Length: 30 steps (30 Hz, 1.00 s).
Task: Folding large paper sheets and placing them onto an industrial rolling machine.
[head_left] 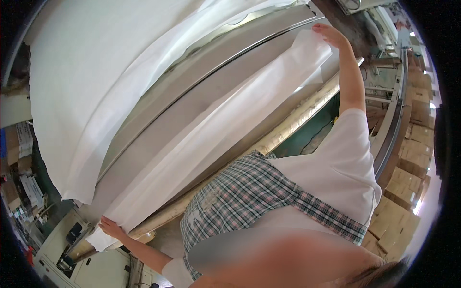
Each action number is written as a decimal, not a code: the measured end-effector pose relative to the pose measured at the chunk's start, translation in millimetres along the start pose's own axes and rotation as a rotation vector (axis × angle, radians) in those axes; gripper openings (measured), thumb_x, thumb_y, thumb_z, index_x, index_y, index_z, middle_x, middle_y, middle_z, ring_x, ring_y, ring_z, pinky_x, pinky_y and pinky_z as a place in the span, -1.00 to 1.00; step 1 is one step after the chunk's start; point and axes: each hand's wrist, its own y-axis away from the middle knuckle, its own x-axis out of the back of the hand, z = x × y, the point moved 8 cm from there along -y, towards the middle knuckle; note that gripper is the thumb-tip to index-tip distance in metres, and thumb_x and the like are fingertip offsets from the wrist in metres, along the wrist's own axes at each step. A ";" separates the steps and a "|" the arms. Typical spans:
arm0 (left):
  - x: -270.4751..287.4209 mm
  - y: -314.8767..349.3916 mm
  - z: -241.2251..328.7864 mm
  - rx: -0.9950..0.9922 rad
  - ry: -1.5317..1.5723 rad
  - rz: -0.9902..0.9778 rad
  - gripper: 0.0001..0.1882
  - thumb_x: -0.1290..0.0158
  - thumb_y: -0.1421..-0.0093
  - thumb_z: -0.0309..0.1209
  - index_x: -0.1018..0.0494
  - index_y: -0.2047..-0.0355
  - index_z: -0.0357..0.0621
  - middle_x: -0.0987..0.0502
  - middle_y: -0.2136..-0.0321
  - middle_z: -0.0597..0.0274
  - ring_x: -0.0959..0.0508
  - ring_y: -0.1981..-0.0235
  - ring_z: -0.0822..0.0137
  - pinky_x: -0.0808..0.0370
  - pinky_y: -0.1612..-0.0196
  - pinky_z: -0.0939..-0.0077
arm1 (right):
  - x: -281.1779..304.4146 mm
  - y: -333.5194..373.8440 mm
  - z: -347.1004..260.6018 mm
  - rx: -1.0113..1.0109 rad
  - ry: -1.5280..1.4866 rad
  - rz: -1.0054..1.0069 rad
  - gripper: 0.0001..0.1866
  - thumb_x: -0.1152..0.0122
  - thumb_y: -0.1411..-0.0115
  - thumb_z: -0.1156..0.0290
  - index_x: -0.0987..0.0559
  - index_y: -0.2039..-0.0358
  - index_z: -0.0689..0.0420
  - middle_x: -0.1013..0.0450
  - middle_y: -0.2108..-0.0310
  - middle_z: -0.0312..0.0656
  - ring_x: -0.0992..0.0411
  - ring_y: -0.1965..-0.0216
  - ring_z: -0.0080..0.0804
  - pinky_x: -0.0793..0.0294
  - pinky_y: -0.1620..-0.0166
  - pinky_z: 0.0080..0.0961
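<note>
A long strip of white sheet [230,110], fabric or paper by its look, stretches diagonally between my two widely spread arms. My left hand [112,227] grips its near left end, where a loose corner hangs past the fingers. At the far right end my right hand [331,36] holds the other end with bent fingers. Beneath the strip lies a grey machine bed [158,122], crossed lengthwise by a thin dark metal rail [192,85]. Beyond the rail, a large white sheet [101,67] drapes over the machine with a folded, hanging edge.
A long roller [283,128] with a shiny yellowish wrap runs along the machine's near side, close to my checked apron. Cardboard boxes [403,185] are stacked at the right, beside a metal frame [391,113]. A pale machine housing [98,271] stands at lower left.
</note>
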 end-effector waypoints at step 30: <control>4.4 -0.8 9.3 0.070 0.091 -0.095 -0.46 0.39 -0.23 -0.02 -0.35 0.06 -0.15 -0.31 0.01 0.02 -0.14 -0.10 -0.06 -0.07 -0.12 0.20 | -5.4 -5.4 -4.5 0.113 -0.171 -0.127 -0.48 0.00 -0.10 -0.04 -0.46 0.16 0.18 -0.41 0.29 -0.30 -0.32 0.27 -0.55 -0.31 0.18 -0.57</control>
